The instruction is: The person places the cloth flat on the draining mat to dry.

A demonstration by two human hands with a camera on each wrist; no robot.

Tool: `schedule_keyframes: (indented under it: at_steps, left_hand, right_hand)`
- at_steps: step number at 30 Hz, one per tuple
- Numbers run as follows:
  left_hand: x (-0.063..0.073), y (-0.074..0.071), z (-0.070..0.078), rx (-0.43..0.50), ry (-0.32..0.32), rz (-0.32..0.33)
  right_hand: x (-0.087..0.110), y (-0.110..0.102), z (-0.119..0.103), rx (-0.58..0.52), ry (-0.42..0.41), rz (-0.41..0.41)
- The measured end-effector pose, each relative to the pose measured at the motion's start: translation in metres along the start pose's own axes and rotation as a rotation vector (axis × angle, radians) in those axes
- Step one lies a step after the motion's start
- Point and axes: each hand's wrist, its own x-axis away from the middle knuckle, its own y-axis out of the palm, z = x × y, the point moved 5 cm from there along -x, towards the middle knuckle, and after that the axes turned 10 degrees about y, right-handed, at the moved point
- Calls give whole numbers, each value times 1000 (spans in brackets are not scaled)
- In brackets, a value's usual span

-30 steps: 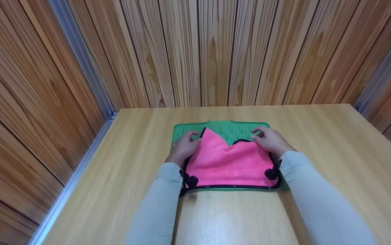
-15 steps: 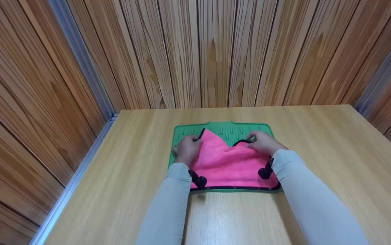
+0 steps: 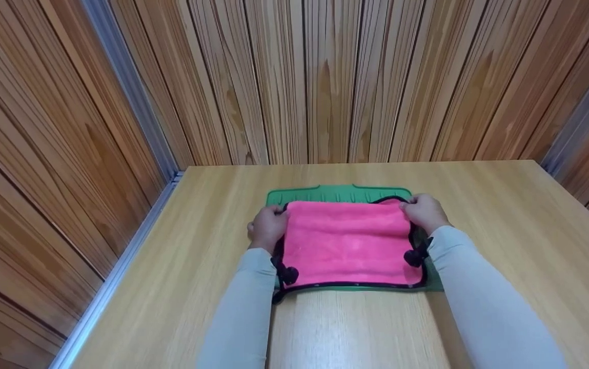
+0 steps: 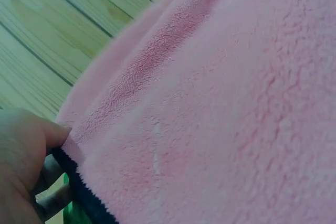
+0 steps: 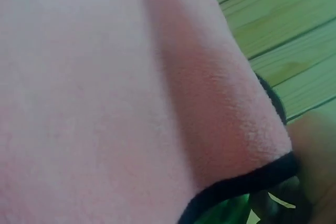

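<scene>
A pink fleecy cloth (image 3: 348,243) with dark edging is stretched between both hands above a green mat (image 3: 335,192). At the cloth's far left corner my left hand (image 3: 268,225) pinches the edge; the left wrist view shows the thumb on top of the cloth (image 4: 210,108) and fingers beneath. My right hand (image 3: 426,211) pinches the far right corner, where a second dark-edged layer shows behind. In the right wrist view the cloth (image 5: 105,98) sags in a fold near that hand. The near edge lies along the mat's front.
The mat lies on a light wooden table (image 3: 171,287). A wood-panelled wall (image 3: 325,82) rises behind the table, and another panelled wall (image 3: 33,154) stands at the left. A metal rail (image 3: 115,277) runs along the table's left side.
My hands have moved apart, left hand to the left and right hand to the right. The cloth's dipped, peaked far edge is now pulled nearly straight and covers more of the mat.
</scene>
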Motion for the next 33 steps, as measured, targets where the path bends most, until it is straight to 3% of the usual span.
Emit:
schedule_keyframes:
  at_steps: [5,13,18,22,26,30,33]
  left_hand:
    - [-2,2,-1,12,5,-35]
    - [-4,5,6,21,-71,-99]
    - [-7,3,10,9,-63,-40]
    - [-11,4,8,71,-85,15]
    - [-14,4,8,142,-85,64]
    - [-17,2,8,154,-61,108]
    - [-18,3,9,146,-49,103]
  right_hand:
    - [-2,-1,2,-42,18,8]
    - [1,3,-4,-32,-4,-63]
    - [1,5,-13,-41,-32,-28]
    - [-3,7,-16,-97,-45,9]
    - [-7,5,-13,-179,5,15]
    - [-12,-1,-7,-225,53,48]
    - [-14,-3,-6,-248,63,76]
